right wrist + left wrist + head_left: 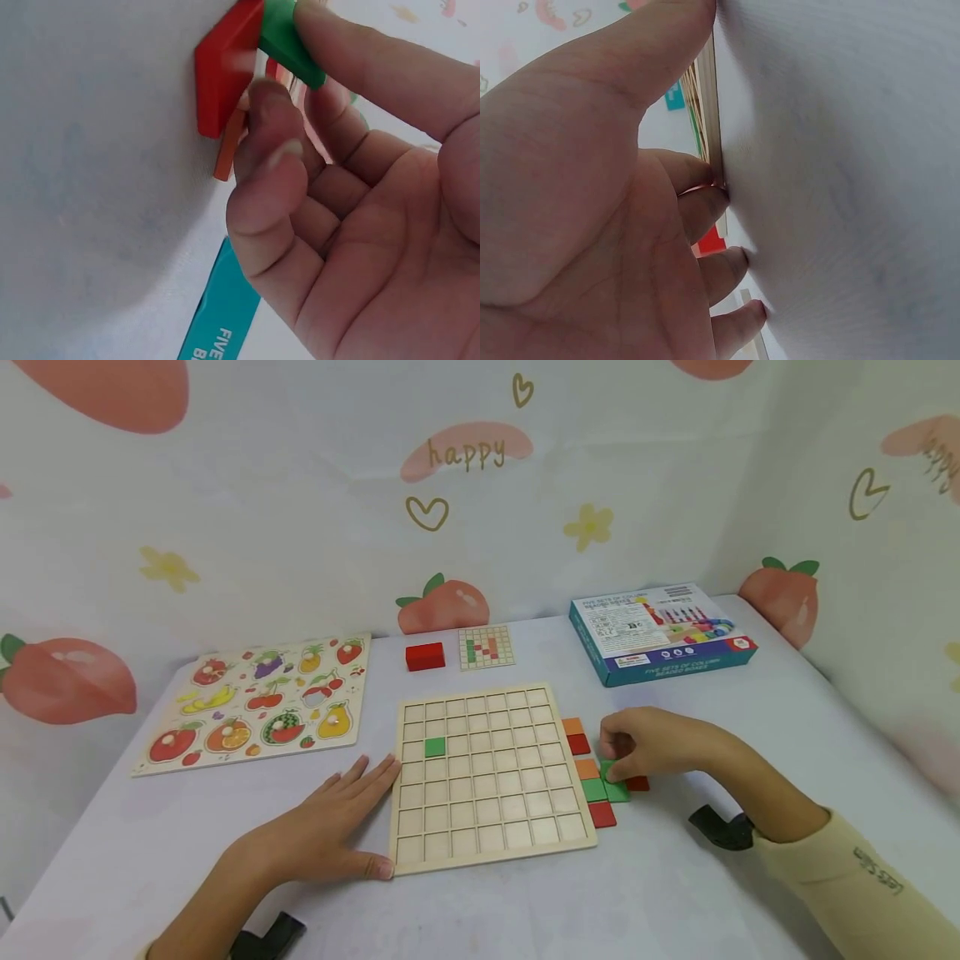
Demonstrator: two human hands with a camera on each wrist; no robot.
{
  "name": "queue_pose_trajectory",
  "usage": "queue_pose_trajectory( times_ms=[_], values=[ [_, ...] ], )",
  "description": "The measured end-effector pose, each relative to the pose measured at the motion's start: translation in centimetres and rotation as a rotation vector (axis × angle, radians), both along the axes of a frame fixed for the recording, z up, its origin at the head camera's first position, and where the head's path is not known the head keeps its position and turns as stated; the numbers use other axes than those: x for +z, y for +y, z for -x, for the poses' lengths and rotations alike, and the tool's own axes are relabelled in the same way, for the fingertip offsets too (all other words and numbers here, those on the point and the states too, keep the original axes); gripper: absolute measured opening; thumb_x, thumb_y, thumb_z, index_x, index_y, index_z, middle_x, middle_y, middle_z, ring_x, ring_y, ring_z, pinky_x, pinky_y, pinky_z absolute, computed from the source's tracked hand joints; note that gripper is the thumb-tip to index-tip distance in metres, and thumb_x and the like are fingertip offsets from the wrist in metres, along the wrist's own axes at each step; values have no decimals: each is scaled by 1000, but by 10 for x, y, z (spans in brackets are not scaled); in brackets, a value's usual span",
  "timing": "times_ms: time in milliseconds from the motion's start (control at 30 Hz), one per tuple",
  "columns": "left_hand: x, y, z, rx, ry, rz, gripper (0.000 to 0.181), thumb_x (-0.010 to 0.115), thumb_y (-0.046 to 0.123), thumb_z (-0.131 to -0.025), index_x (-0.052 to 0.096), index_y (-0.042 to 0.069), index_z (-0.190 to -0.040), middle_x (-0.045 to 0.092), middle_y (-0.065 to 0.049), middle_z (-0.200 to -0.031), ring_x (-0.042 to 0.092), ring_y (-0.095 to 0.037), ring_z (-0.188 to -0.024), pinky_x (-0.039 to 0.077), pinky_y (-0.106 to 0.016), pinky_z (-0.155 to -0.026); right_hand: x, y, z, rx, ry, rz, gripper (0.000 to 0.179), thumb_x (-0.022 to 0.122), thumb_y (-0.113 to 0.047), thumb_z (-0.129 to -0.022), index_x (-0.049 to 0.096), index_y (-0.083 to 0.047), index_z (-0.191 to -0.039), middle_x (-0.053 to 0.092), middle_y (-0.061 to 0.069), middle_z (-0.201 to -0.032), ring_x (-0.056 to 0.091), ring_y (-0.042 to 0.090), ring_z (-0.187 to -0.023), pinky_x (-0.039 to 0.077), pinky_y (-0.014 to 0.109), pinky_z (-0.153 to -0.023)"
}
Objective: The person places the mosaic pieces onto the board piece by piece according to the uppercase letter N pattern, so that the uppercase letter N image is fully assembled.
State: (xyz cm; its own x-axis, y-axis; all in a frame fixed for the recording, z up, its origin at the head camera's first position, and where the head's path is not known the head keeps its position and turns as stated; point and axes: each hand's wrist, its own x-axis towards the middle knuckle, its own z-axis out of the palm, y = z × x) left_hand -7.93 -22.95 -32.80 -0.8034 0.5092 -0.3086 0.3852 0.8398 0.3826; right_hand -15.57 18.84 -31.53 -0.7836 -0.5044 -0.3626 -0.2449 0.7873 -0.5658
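A wooden grid board (491,861) lies on the table with one green square tile (435,747) in a cell near its upper left. My left hand (322,831) rests at the board's left edge, fingers spread and thumb by the near corner; in the left wrist view the fingertips (718,196) touch the board's side. Beyond the right edge, my right hand (663,743) pinches a green tile (289,45) between thumb and fingers, with curled fingers beside a red tile (229,71). Orange tiles (573,727), red tiles (602,815) and green tiles (594,790) lie around it.
Behind the board are a red block (425,657) and a small pattern card (487,647). A fruit puzzle board (251,702) lies at the left. A flat teal box (663,633) lies back right, before the printed cloth backdrop (300,485).
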Motion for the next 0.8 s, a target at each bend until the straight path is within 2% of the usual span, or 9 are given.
queue_pose_trajectory(
  times_ms=[300,500,800],
  values=[
    [1,0,0,1,2,2,121,68,76,-73,16,13,-162,17,-8,-166,9,-43,-150,12,-65,-116,4,3,2,39,3,87,14,78,-10,-87,65,-14,-89,62,-1,-82,57,18,-81,52,32,-71],
    [2,0,-1,4,-3,-8,120,68,76,-74,16,12,-162,17,-8,-166,8,-43,-150,12,-66,-116,5,3,3,3,39,151,8,74,-9,-89,68,-12,-93,63,0,-82,59,19,-80,54,32,-71],
    [2,0,0,5,-10,-6,120,68,75,-74,15,13,-162,16,-8,-166,7,-42,-150,11,-66,-116,1,-8,4,-48,6,232,6,73,-11,-91,70,-9,-97,66,2,-83,61,20,-76,57,32,-70]
  ],
)
